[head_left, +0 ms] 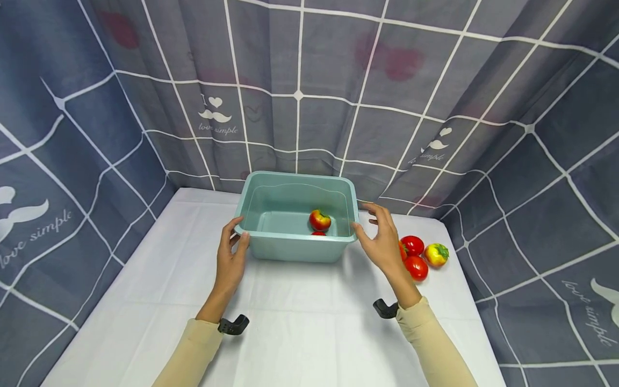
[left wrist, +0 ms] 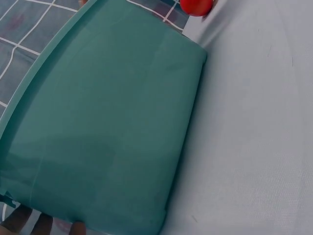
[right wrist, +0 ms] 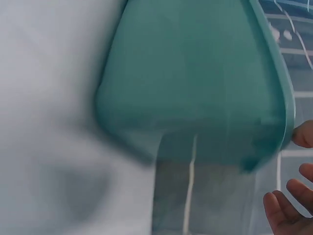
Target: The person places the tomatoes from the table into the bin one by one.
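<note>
A pale green plastic bin [head_left: 290, 248] stands on the white table. My left hand [head_left: 231, 260] grips its left rim, thumb at the front corner and fingers down the outside; those fingertips [left wrist: 43, 223] show past the bin in the left wrist view. At the right rim, my right hand [head_left: 384, 239] has its thumb at the edge, while its other fingers [right wrist: 299, 192] are spread apart from the bin. Inside the bin lies a red and yellow apple-like fruit [head_left: 319, 220]. A red item [head_left: 318, 233] beside it is mostly hidden by the front wall.
Right of the bin, near my right wrist, lie red tomatoes [head_left: 416, 267] and a yellow-red pepper-like item [head_left: 437, 255] with a green top; my hand partly covers an orange-red one. Grey checked curtains [head_left: 319, 129] close off the back and both sides of the table [head_left: 290, 322].
</note>
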A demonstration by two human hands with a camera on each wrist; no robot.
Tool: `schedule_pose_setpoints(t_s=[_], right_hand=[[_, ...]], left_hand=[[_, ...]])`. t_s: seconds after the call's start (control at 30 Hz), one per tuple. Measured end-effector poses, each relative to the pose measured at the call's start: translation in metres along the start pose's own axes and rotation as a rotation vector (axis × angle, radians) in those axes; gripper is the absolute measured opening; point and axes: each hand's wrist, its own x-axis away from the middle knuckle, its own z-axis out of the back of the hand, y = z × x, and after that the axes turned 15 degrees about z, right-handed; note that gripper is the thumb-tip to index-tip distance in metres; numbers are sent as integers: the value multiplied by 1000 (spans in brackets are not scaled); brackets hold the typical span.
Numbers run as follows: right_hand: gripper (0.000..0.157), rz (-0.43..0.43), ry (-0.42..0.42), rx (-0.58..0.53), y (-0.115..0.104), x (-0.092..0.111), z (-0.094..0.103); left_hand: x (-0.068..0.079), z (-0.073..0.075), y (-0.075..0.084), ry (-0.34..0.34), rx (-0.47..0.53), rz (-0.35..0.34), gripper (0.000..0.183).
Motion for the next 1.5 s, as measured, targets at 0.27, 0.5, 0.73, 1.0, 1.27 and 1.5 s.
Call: schedule_pose_setpoints(t_s=[0.27,0.5,0.73,1.0,1.27,1.5], right_hand=[[50,-176,87,105,33,47,33],[50,-350,119,231,61,98,55],[57,-433,89,279,76,132,60],[66,-477,73,251,81,143,56],[65,-490,85,256,82,147,55],[64,-444,197,250,76,139,56]], left_hand=[[-1,2,2,15,-18,4,48],[-1,2,4,25,-15,-7,47],[-1,3,3,32,4,-8,47],[-1,1,1,22,17,-6,47],[-1,-1,-1,7,20,-1,47],[-2,-2,0,10,21,-8,47]])
